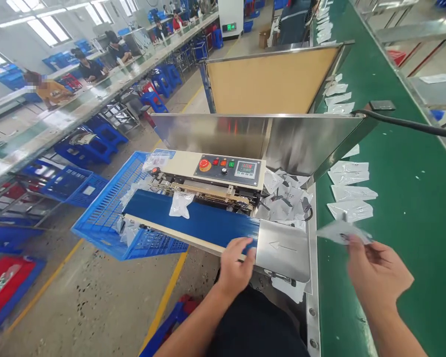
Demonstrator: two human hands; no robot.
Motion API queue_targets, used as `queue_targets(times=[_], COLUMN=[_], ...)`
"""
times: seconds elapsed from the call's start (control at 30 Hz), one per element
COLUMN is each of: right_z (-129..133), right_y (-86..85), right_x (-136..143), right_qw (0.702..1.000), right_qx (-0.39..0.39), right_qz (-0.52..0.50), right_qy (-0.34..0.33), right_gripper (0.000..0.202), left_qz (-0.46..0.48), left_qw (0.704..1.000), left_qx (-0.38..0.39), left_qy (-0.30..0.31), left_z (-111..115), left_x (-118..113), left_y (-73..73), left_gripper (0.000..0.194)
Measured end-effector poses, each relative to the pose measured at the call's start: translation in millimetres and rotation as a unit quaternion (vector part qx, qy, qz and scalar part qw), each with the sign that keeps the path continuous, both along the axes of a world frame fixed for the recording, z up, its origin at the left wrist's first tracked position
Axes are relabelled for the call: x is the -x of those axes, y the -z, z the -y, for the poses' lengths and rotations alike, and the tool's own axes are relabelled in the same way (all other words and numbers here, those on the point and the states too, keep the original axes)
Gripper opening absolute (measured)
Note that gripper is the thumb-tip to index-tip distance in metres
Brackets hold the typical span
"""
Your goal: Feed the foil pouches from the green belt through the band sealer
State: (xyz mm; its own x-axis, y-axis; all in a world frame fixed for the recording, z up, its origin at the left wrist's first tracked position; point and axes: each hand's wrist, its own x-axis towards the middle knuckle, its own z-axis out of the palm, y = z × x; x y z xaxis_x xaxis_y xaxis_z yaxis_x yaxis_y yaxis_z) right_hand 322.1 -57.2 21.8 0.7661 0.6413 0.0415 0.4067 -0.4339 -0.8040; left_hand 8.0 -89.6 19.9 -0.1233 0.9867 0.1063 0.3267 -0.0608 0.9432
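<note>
My right hand [375, 267] pinches a small clear plastic bag [342, 232] over the left edge of the green conveyor belt [412, 208]. The bag is blurred, with something dark showing in it. My left hand [238, 263] is at the front edge of the band sealing machine's blue belt [208, 223], near the metal infeed plate [284, 248] marked with an arrow. Its fingers are apart and curled, with nothing between them. Farther left, another plastic bag [181, 203] lies on the blue belt beside the sealing bands.
Several bags [351, 210] lie in a row along the green belt. A blue basket [96, 218] holding bags stands at the machine's left end. Grey-white bags [286, 198] are heaped behind the infeed plate. The control panel [228, 169] has a red knob. People sit at a long bench.
</note>
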Motion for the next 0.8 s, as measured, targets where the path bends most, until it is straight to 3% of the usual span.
queue_targets(times=[0.1, 0.17, 0.23, 0.3, 0.47, 0.63, 0.8], right_z=[5.3, 8.1, 10.6, 11.8, -0.9, -36.0, -71.7], right_y=[-28.0, -33.9, -30.8, -22.9, -3.7, 7.7, 14.6], right_x=[60.4, 88.5, 104.0, 110.4, 111.7, 114.5, 145.6], right_qw=[0.985, 0.948, 0.907, 0.889, 0.920, 0.919, 0.908], right_qx=[0.004, 0.012, 0.009, 0.015, 0.081, 0.117, 0.150], right_qz=[-0.060, -0.168, -0.279, -0.338, -0.283, -0.331, -0.334], right_qy=[-0.165, -0.270, -0.315, -0.308, -0.259, -0.181, -0.201], right_gripper=[0.069, 0.069, 0.068, 0.067, 0.059, 0.049, 0.038], left_qz=[0.022, 0.040, 0.057, 0.080, 0.131, 0.175, 0.201], left_qw=[0.995, 0.994, 0.994, 0.993, 0.981, 0.955, 0.942], left_qx=[-0.029, -0.004, 0.039, 0.070, 0.130, 0.241, 0.262], left_qy=[0.090, 0.104, 0.083, 0.060, 0.062, -0.016, -0.056], left_z=[-20.8, -30.0, -34.8, -37.6, -55.0, -94.8, -122.7], left_x=[-33.7, -43.1, -42.0, -34.1, -14.8, -11.4, 8.5], left_y=[-7.7, -7.9, -4.3, 1.4, 14.3, 29.4, 39.3], left_gripper=[0.043, 0.042, 0.044, 0.050, 0.049, 0.056, 0.056])
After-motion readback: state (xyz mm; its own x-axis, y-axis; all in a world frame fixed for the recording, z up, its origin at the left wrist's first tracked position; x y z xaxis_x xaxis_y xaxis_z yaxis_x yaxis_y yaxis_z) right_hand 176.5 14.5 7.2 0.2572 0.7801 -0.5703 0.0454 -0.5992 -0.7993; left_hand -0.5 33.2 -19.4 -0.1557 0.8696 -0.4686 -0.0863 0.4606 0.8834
